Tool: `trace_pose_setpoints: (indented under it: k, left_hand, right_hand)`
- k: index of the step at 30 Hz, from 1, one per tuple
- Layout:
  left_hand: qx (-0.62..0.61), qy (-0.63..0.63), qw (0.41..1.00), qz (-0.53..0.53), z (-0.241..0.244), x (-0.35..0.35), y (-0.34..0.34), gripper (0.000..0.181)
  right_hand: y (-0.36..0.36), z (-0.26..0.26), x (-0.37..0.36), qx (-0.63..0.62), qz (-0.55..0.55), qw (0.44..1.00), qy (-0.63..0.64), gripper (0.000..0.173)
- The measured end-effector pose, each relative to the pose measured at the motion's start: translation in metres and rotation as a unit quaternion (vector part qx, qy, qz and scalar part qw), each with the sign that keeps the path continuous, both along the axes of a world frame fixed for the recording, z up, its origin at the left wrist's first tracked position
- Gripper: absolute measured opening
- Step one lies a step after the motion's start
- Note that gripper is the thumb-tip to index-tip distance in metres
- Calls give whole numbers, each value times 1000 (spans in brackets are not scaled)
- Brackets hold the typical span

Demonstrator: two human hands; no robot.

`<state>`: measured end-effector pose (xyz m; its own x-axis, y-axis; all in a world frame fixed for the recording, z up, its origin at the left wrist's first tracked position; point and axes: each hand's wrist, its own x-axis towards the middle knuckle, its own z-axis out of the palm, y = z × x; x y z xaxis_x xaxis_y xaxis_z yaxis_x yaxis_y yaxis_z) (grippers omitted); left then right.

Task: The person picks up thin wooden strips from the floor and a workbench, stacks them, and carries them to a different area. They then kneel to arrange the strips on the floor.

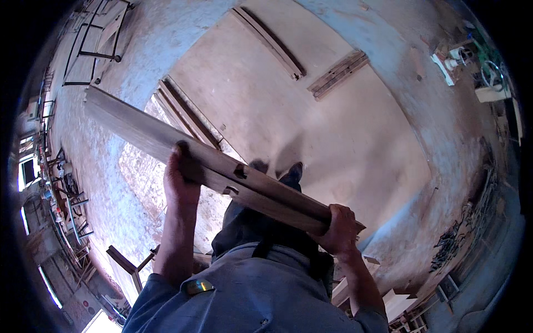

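Observation:
Across my body, tilted down to the right, I hold long wooden pieces lying side by side, with a dark line between them. Two square-cut mortises show near the middle, one on either side of that line. My left hand grips them left of the mortises, thumb on top. Near the lower right end, my right hand is closed around them. Whether the pieces are joined or loose I cannot tell. My shoes stand below on a large flat sheet on the floor.
On the sheet lie a long pair of wooden pieces and a shorter set. More lengths of wood rest at its left edge. A metal frame cart stands far left. Machinery with a handwheel is at right.

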<state>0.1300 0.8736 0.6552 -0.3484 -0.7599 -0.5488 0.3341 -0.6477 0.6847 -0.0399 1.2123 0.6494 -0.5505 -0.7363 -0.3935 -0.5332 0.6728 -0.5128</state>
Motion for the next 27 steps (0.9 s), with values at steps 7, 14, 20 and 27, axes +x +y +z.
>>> trace_pose_setpoints:
  k: [7, 14, 20, 27]
  left_hand:
    - [47, -26, 999, 2, -20, -55, -33, 26]
    - [95, -68, 993, -7, -50, -99, -108, 26]
    - [98, -68, 992, -41, -54, -130, -187, 28]
    - [91, -89, 990, -58, -43, -158, -259, 28]
  right_hand:
    - [-41, 14, -42, 69, -13, 997, -9, 67]
    - [-94, 1, -46, 28, -53, 998, 31, 54]
    - [-161, -1, -48, 71, -87, 994, -18, 70]
    - [-234, 11, -63, -18, -75, 995, 64, 84]
